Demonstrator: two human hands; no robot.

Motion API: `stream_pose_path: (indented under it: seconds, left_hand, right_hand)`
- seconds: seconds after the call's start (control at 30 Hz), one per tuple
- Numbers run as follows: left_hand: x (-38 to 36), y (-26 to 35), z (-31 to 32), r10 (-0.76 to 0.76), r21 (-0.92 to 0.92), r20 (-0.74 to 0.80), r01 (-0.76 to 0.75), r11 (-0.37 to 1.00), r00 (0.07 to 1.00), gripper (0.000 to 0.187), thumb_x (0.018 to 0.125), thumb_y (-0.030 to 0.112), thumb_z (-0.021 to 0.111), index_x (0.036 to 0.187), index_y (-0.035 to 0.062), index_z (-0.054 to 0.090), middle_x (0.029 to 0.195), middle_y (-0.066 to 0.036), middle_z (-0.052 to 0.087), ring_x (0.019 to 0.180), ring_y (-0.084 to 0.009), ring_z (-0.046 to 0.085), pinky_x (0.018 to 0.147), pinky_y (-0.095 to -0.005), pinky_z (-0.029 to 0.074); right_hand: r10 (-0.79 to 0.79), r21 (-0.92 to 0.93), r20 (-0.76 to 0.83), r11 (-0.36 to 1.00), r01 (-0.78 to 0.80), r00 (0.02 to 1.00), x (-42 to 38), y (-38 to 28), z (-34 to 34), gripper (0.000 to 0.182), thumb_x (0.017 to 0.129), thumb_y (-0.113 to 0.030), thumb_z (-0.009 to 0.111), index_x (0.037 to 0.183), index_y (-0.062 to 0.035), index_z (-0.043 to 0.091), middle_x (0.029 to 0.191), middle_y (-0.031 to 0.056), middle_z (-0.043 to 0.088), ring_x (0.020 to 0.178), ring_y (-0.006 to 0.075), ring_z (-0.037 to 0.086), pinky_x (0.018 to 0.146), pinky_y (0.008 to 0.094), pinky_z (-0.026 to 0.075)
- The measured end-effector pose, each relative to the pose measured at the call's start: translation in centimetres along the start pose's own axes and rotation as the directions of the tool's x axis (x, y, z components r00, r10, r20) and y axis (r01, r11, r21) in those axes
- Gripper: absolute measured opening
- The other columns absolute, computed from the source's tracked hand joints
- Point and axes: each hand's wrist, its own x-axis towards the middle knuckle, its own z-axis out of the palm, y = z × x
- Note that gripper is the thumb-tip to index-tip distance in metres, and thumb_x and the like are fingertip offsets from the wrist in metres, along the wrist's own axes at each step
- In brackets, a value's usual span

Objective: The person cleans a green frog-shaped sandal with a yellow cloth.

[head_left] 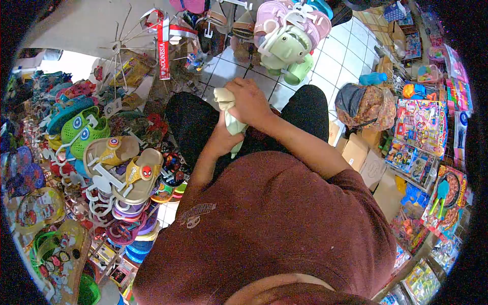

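White floor tiles run through a crowded room, with goods stacked and hung on both sides of your hands. Your right hand is closed around the upper part of a pale cream-green bundle, and your left hand grips it just below, fingers wrapped around it. Its rolled end pokes out above your right hand, and a narrow tail hangs beneath your left hand; what the bundle is, you cannot tell from here. You hold it between the knees of your dark trousers, in front of your maroon shirt.

Ahead of your right hand and a little to its right hang pale green slippers with an eyed face, beside lilac slippers. Ahead and to the left of both hands dangles a red-and-white ribbon lettered INDONESIA, next to a spoked wire stand. Out to the left of your left hand are tan sandals with yellow straps and, beyond them, bright green clogs. Well to the right of your right hand sit a patterned fabric item, a blue container, cardboard boxes and colourful toy packs.
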Motion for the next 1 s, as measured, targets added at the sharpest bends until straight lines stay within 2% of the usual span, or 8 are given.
stream_pose_path:
  seconds: [0.27, 0.37, 0.4, 0.57, 0.73, 0.83, 0.87, 1.0]
  left_hand:
    - [0.2, -1.3, 1.6, 0.279, -0.094, -0.006, -0.278, 0.956, 0.960, 0.102, 0.062, 0.002, 0.067, 0.147, 0.0047, 0.011, 0.138, -0.017, 0.040, 0.128, -0.0260, 0.041, 0.104, -0.0360, 0.034]
    - [-0.5, -2.0, 1.7, 0.342, 0.042, 0.099, -0.348, 0.937, 0.934, 0.100, 0.059, 0.004, 0.071, 0.145, 0.0034, 0.020, 0.139, -0.016, 0.039, 0.130, -0.0270, 0.038, 0.107, -0.0370, 0.031]
    - [-0.5, -2.6, 1.8, 0.311, -0.043, 0.020, -0.310, 0.950, 0.950, 0.098, 0.061, 0.004, 0.072, 0.144, 0.0035, 0.022, 0.137, -0.016, 0.040, 0.129, -0.0273, 0.039, 0.106, -0.0373, 0.032]
    - [-0.2, -4.8, -0.5, 0.080, -0.732, -0.028, -0.075, 0.678, 0.996, 0.060, 0.085, 0.021, 0.058, 0.137, 0.0022, 0.033, 0.122, -0.015, 0.054, 0.109, -0.0310, 0.057, 0.086, -0.0435, 0.053]
    - [0.3, -1.6, -0.9, 0.082, -0.925, -0.092, -0.116, 0.362, 0.992, 0.087, 0.082, 0.077, 0.027, 0.138, 0.0105, 0.034, 0.122, -0.013, 0.054, 0.106, -0.0352, 0.059, 0.073, -0.0517, 0.056]
    - [0.6, -2.1, -1.0, 0.048, -0.933, -0.145, -0.153, 0.326, 0.988, 0.081, 0.086, 0.072, 0.028, 0.136, 0.0095, 0.036, 0.119, -0.012, 0.055, 0.111, -0.0321, 0.056, 0.075, -0.0508, 0.054]
    - [1.0, -2.3, -1.0, 0.026, -0.928, -0.180, -0.178, 0.327, 0.983, 0.079, 0.087, 0.071, 0.028, 0.136, 0.0090, 0.037, 0.119, -0.012, 0.055, 0.110, -0.0318, 0.056, 0.076, -0.0505, 0.054]
    - [1.2, -0.2, -1.6, 0.013, -0.880, -0.298, -0.280, 0.383, 0.954, 0.073, 0.092, 0.063, 0.028, 0.137, 0.0066, 0.035, 0.128, -0.012, 0.050, 0.117, -0.0297, 0.051, 0.096, -0.0477, 0.043]
  right_hand:
    - [0.286, 0.388, 0.142, 0.865, -0.319, 0.948, 2.8, 6.0, -0.5, 0.035, 0.073, -0.025, 0.071, 0.101, -0.0049, 0.064, 0.092, 0.0125, 0.067, 0.076, 0.0278, 0.065, 0.069, 0.0383, 0.051]
    - [0.299, 0.469, 0.805, 0.206, -0.859, 0.512, -1.0, 11.4, 3.7, 0.038, 0.079, -0.027, 0.070, 0.110, -0.0073, 0.063, 0.098, 0.0062, 0.068, 0.079, 0.0216, 0.065, 0.071, 0.0364, 0.052]
    - [-0.007, 0.640, 0.768, 0.020, -0.768, 0.640, -4.1, 14.9, 7.1, 0.039, 0.086, -0.026, 0.065, 0.119, -0.0079, 0.058, 0.108, 0.0042, 0.066, 0.090, 0.0201, 0.064, 0.080, 0.0372, 0.053]
    - [0.032, 0.527, 0.781, -0.568, -0.632, 0.623, -3.8, 11.1, 5.0, 0.051, 0.091, -0.043, 0.055, 0.129, -0.0109, 0.046, 0.121, 0.0110, 0.058, 0.106, 0.0252, 0.059, 0.095, 0.0428, 0.047]
    - [0.112, 0.720, 0.635, -0.442, -0.534, 0.764, -1.6, 8.7, -0.2, 0.045, 0.093, -0.036, 0.053, 0.128, -0.0074, 0.047, 0.123, 0.0117, 0.057, 0.111, 0.0270, 0.056, 0.097, 0.0412, 0.044]
    - [0.338, 0.747, 0.422, 0.396, -0.534, 0.841, -1.0, 5.6, -1.2, 0.037, 0.091, -0.021, 0.057, 0.124, -0.0060, 0.049, 0.118, 0.0106, 0.059, 0.107, 0.0255, 0.057, 0.092, 0.0370, 0.046]
    - [0.238, 0.586, -0.022, 0.790, -0.180, 0.971, -1.1, 5.8, 0.7, 0.037, 0.083, -0.009, 0.063, 0.119, -0.0057, 0.052, 0.109, 0.0107, 0.061, 0.099, 0.0273, 0.059, 0.085, 0.0353, 0.048]
    - [-0.023, 0.315, 0.120, 0.949, -0.016, 0.992, -1.4, 0.1, -3.7, 0.043, 0.068, -0.005, 0.065, 0.111, -0.0088, 0.057, 0.097, 0.0132, 0.060, 0.092, 0.0345, 0.059, 0.080, 0.0395, 0.048]
